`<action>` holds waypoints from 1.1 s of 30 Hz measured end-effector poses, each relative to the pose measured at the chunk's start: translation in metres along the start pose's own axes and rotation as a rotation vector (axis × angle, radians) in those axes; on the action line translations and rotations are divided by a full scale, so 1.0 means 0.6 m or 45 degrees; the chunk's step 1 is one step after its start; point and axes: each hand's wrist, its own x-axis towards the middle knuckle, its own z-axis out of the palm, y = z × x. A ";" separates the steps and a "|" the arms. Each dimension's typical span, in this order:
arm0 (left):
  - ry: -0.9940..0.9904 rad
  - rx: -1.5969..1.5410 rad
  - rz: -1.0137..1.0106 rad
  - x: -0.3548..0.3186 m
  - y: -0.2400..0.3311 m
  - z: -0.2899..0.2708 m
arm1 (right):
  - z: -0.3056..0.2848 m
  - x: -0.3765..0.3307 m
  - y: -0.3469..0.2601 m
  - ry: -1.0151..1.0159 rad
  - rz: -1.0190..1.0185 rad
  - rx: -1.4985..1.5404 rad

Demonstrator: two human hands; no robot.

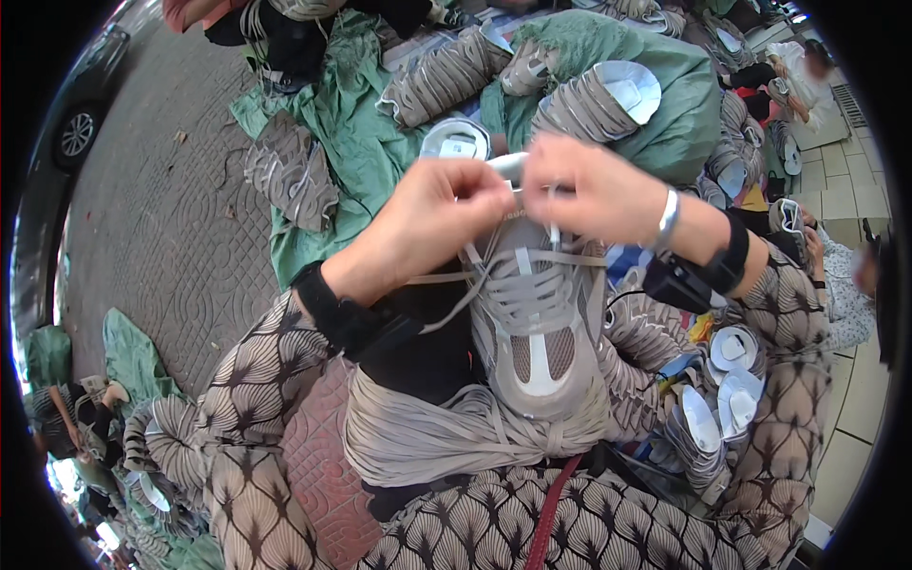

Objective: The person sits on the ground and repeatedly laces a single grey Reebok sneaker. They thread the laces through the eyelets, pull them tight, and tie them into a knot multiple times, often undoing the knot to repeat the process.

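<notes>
A grey-beige shoe upper (pixel 537 328) lies before me, toe toward my lap, with flat beige shoelace (pixel 532 285) threaded across its lower rows. At its collar end, my left hand (pixel 446 204) is closed, fingertips pinching the shoelace. Close beside it my right hand (pixel 589 185), slightly blurred, has its fingers curled and pinched on the shoelace too; the exact grip is partly hidden. Loose lace runs out to both sides of the shoe. Under the toe, a thick bundle of beige laces (pixel 427 427) lies across my lap.
Nested stacks of shoe uppers (pixel 598 100) sit on green sheeting (pixel 665 142) ahead. More uppers (pixel 731 380) lie to my right and at the far left. Paved ground (pixel 171 199) and a parked car (pixel 76 133) are on the left. Other people sit around the edges.
</notes>
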 end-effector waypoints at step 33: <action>0.138 1.306 0.569 -0.066 0.031 0.018 | -0.204 0.173 0.251 0.902 0.218 1.567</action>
